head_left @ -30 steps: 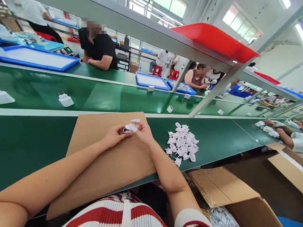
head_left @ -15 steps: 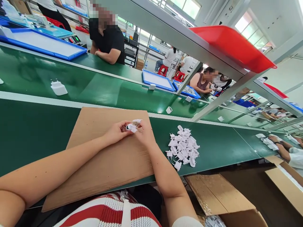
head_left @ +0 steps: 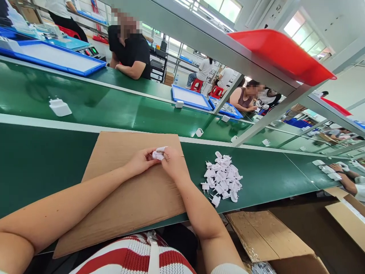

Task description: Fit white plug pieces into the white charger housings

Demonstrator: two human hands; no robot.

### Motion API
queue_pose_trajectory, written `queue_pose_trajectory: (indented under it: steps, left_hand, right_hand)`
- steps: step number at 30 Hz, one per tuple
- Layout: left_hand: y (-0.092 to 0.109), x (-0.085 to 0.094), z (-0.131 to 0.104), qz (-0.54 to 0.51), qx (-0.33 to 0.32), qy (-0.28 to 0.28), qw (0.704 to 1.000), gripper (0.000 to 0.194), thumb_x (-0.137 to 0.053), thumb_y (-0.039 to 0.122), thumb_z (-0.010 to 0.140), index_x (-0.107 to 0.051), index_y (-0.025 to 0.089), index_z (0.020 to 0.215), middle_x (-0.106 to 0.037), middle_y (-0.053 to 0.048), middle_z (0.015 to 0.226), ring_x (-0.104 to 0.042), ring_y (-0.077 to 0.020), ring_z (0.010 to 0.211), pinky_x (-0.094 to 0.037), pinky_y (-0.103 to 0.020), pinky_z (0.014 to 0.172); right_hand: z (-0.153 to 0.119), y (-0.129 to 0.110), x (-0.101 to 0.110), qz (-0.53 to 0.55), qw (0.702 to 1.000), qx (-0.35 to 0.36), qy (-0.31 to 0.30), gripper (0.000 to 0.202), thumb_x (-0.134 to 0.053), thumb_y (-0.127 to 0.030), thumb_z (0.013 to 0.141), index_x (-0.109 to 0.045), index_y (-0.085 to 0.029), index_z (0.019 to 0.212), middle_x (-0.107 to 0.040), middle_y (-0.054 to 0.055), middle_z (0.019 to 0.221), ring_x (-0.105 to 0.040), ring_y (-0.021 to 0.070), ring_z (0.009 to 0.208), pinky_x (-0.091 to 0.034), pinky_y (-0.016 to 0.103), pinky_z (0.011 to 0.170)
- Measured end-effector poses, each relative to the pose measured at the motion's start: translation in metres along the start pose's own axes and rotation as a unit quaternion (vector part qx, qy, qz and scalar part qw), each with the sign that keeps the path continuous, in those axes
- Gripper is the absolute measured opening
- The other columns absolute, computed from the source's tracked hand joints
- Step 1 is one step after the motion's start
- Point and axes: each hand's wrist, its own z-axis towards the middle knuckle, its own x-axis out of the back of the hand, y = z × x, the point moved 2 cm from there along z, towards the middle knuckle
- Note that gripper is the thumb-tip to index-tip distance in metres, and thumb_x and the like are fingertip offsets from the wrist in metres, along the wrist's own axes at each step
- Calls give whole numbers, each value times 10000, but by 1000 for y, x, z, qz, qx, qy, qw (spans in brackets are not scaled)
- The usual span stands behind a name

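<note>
Over the cardboard sheet (head_left: 125, 201), my two hands meet around a small white charger part (head_left: 157, 155). My left hand (head_left: 142, 160) pinches it from the left, fingertips bent around its side. From the right, my right hand (head_left: 174, 163) closes on the same part, with a white covering on one fingertip. Fingers hide much of the part, so its exact shape is unclear. To the right of my right forearm lies a heap of white plug pieces (head_left: 222, 177), some with pins showing.
Beyond the cardboard runs a green conveyor belt (head_left: 119, 110) carrying spaced white chargers (head_left: 60, 107). A metal frame (head_left: 256, 64) with a red tray (head_left: 282, 53) crosses above. Blue-rimmed trays (head_left: 65, 57) stand across the belt, near a seated person. An open carton (head_left: 273, 236) sits at lower right.
Chargers on the belt have shifted left. My right fingers have closed in on the white part, which shows less between my hands. My left hand stays nearly in place.
</note>
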Motion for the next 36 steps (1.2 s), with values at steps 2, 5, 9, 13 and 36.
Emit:
queue_pose_trajectory:
  steps: [2, 5, 9, 13, 36]
  left_hand:
    - [-1, 1, -1, 33, -6, -5, 999, 563, -644, 621, 746, -711, 179, 1089, -684, -10, 746, -528, -164, 610, -452, -276, 590]
    - [-3, 4, -2, 123, -30, 10, 992, 510, -581, 619, 767, -721, 191, 1007, -726, -45, 832, -606, -215, 716, -490, -309, 675]
    - [-2, 11, 1, 309, -48, 24, 949, 443, -510, 557, 841, -715, 222, 1046, -734, -79, 959, -661, -263, 852, -463, -307, 661]
    - [5, 15, 4, 468, -39, 18, 883, 373, -481, 492, 893, -699, 235, 1051, -732, -85, 1033, -680, -286, 875, -363, -294, 588]
    - [-16, 12, 17, 270, -108, 45, 956, 448, -542, 648, 817, -701, 232, 861, -727, -65, 1055, -631, -211, 773, -478, -312, 631]
  right_hand:
    - [-1, -6, 1, -19, 1000, 1, -10, 290, -523, -33, 841, -656, -214, 1022, -717, 60, 1086, -627, 219, 1066, -507, 345, 942]
    - [-1, -13, 3, -37, 999, -10, -21, 300, -534, -23, 838, -640, -217, 1040, -715, 54, 1134, -620, 211, 1112, -488, 326, 974]
    - [3, -16, 5, -65, 997, -32, -36, 243, -561, -60, 848, -625, -227, 1014, -720, 27, 1104, -633, 200, 1093, -476, 288, 936]
    - [5, -18, 8, -60, 997, -46, -35, 172, -599, -126, 859, -626, -224, 998, -729, 11, 1075, -657, 193, 1047, -472, 256, 844]
    - [-169, 28, 83, -298, 847, -424, 116, 661, -599, -581, 921, -551, -188, 1450, -573, 234, 1394, -490, 446, 1318, -187, 688, 1182]
